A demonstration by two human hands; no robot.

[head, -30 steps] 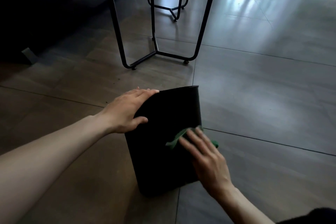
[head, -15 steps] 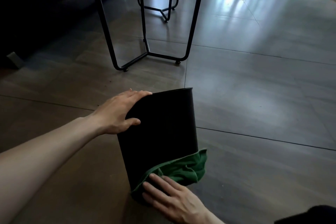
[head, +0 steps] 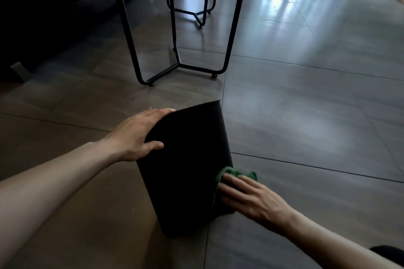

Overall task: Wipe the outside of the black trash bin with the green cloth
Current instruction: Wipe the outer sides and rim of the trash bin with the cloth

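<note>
Grey tile floor [head: 306,116]. Black bin [head: 188,159] standing tall. Left hand [head: 140,135] gripping bin top edge; right hand [head: 251,199] flat, pressing green cloth [head: 238,173] on bin's right side, low.

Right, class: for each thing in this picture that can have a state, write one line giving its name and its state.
Bin: standing on the floor, tilted, steadied at the top edge.
Cloth: bunched, pressed to the bin's lower right side.
Left hand: open, gripping the bin's top left edge.
Right hand: flat, fingers pressing the cloth against the bin.
Table frame: upright on the floor, beyond the bin.
</note>
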